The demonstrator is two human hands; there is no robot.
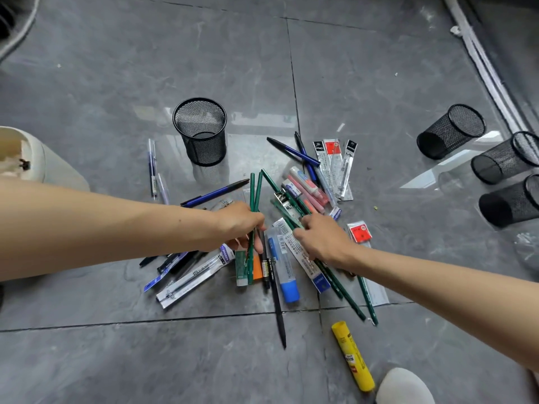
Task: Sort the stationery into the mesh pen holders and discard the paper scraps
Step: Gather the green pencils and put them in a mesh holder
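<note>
A heap of stationery lies on the grey tiled floor: green pencils, blue pens point(293, 151), packaged refills point(338, 167), glue tubes point(284, 269) and erasers. My left hand point(240, 225) grips two green pencils point(253, 196) that stand up out of the heap. My right hand point(322, 239) closes its fingers on other green pencils point(341, 284) lying slanted in the pile. One black mesh pen holder point(201, 131) stands upright just behind the heap. Three more mesh holders point(450, 131) lie on their sides at the right.
A yellow glue stick point(353, 357) lies apart at the front, beside a white shoe tip point(404, 387). A cream bin point(35, 158) with paper in it stands at the far left. A door track point(490, 68) runs along the upper right.
</note>
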